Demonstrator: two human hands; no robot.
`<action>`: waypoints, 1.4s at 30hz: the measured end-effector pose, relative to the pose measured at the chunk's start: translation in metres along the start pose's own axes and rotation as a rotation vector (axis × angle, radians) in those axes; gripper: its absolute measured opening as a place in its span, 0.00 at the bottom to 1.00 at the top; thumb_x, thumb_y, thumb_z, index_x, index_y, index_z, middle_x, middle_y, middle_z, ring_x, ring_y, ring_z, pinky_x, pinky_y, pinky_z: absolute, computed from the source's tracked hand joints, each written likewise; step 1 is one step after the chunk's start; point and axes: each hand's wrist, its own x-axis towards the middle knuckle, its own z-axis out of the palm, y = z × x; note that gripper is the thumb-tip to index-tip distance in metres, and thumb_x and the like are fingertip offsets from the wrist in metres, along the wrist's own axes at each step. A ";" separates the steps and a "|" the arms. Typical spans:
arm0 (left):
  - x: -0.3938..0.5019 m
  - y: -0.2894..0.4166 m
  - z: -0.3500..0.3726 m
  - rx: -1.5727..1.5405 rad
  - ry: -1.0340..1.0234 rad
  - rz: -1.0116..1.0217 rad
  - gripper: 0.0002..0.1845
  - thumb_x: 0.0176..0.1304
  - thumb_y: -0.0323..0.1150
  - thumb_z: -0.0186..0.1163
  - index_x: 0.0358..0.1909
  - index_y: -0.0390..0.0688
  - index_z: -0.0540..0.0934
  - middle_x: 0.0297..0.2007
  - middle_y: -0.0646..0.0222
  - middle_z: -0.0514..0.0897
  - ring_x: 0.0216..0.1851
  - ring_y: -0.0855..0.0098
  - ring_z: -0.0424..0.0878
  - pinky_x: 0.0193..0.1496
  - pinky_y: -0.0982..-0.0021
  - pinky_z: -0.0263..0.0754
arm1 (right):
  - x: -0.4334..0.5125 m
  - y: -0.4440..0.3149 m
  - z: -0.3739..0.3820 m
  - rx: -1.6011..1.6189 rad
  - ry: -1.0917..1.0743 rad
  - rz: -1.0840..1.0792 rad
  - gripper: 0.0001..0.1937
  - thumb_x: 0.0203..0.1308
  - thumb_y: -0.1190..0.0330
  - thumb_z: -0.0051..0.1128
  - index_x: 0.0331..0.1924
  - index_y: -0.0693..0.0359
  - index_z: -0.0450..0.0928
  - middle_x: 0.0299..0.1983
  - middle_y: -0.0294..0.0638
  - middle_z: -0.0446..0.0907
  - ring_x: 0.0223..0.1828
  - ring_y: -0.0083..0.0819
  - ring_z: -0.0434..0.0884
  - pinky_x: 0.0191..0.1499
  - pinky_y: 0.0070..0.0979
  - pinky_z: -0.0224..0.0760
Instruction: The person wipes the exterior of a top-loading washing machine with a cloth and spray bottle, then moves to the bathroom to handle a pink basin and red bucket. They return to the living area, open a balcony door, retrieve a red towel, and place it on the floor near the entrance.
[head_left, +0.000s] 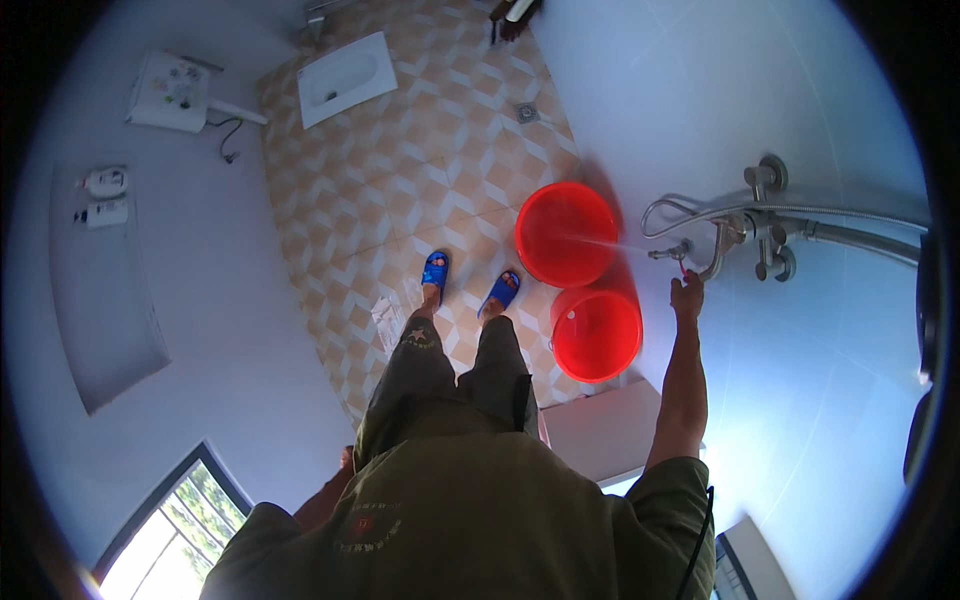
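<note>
My right hand (687, 294) is raised to the wall and grips the small pink-red handle (683, 268) of a metal wall tap (663, 254). From its spout a thin stream of water (600, 242) shoots leftward into a round red plastic tub (564, 259). A second red bucket (598, 337) stands against the tub on the near side, its inside showing red. Only a sliver of my left hand (347, 457) shows beside my left hip; its fingers are hidden, so its grip cannot be made out.
Above the tap is a shower mixer (761, 225) with a metal hose (825, 210). A squat toilet (349, 77) and a floor drain (526, 112) are set in the patterned tiles. A washbasin (169, 90) and a niche with bottles (106, 196) line the left wall.
</note>
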 end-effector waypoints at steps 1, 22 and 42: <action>-0.008 0.000 0.012 -0.048 -0.008 0.022 0.15 0.67 0.46 0.62 0.39 0.47 0.89 0.32 0.56 0.90 0.34 0.60 0.89 0.36 0.54 0.81 | 0.001 0.003 0.004 0.072 -0.080 0.124 0.31 0.57 0.68 0.63 0.68 0.64 0.73 0.52 0.52 0.84 0.33 0.41 0.88 0.30 0.38 0.85; -0.011 0.086 0.019 -0.536 0.145 0.300 0.18 0.63 0.47 0.64 0.46 0.48 0.89 0.42 0.52 0.90 0.44 0.54 0.89 0.45 0.53 0.80 | -0.006 -0.062 -0.039 0.552 -0.294 0.465 0.25 0.59 0.72 0.59 0.62 0.67 0.71 0.25 0.43 0.80 0.20 0.32 0.82 0.17 0.34 0.80; -0.013 0.161 -0.062 -0.524 0.171 0.254 0.21 0.55 0.50 0.74 0.50 0.55 0.91 0.51 0.58 0.90 0.54 0.57 0.88 0.59 0.59 0.80 | -0.001 -0.131 -0.016 0.842 -0.115 0.741 0.08 0.58 0.74 0.57 0.31 0.74 0.80 0.25 0.49 0.85 0.22 0.36 0.86 0.19 0.29 0.82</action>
